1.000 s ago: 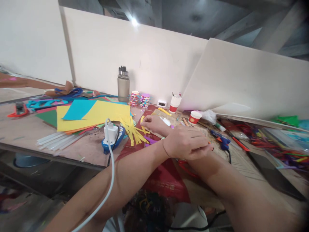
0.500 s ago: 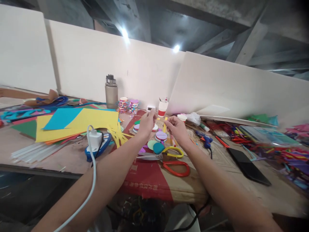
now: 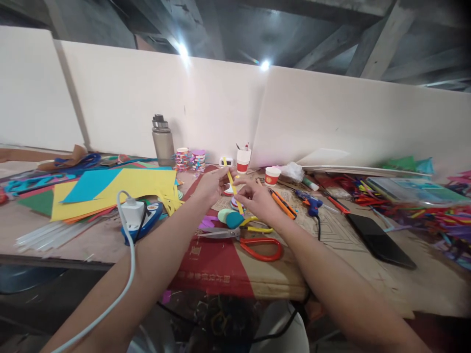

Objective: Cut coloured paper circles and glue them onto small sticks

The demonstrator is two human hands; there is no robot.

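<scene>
A narrow yellow paper strip [image 3: 230, 180] stands slanted between my two hands. My right hand [image 3: 253, 193] is closed on it, fingers and thumb pinched at its right side. My left hand [image 3: 215, 185] is on its left, fingers curled close to the strip; whether they grip it is hidden. Just below the hands lie a teal paper disc [image 3: 234, 220], a pale green disc [image 3: 223, 215] and large scissors with one red and one yellow handle [image 3: 262, 249]. Behind the hands, small white round pieces [image 3: 228, 190] are partly covered.
Yellow and blue sheets [image 3: 140, 184], a power strip [image 3: 152, 215] and a bottle [image 3: 163, 142] are on the left. Paper cups [image 3: 273, 176] stand behind. At the right are a blue glue gun [image 3: 312, 203], a black phone [image 3: 379, 239] and coloured strips. A white cable crosses my left forearm.
The yellow strip has moved left and now slants between my hands, which are closer together. The view has shifted slightly, and a cup and orange tools behind my right hand show more fully.
</scene>
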